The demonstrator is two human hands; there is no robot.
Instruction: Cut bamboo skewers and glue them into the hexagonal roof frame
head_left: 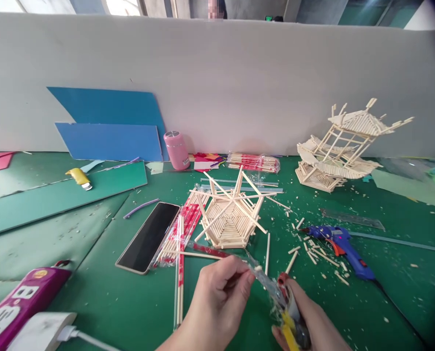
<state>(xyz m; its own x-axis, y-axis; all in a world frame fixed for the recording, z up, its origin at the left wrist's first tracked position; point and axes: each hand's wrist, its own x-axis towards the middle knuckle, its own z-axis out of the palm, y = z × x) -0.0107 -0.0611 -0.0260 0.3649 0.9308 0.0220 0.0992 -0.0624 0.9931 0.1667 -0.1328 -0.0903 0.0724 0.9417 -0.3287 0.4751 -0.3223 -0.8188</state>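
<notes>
My left hand (pixel 227 295) is closed in a pinch around a thin wooden stick (pixel 195 254), whose short end pokes out past the thumb. In my right hand (pixel 312 312) is a scissor-like cutting tool (pixel 274 287) with a grey, shiny front and red, yellow and dark parts at the grip. Its front lies right by the stick's end; the exact shape is blurred. Just beyond my hands stands a small hexagonal stick frame (pixel 230 219) with a woven-looking floor, short posts and sticks crossed on top. Packs of sticks (pixel 188 214) in red-marked wrap lie to its left.
A blue glue gun (pixel 344 243) lies on the right among cut stick bits (pixel 318 253). Behind it stands a stick pavilion (pixel 338 151). A phone (pixel 148 237), purple power strip (pixel 27 302), yellow cutter knife (pixel 79 177) and pink container (pixel 177 150) are on the left side.
</notes>
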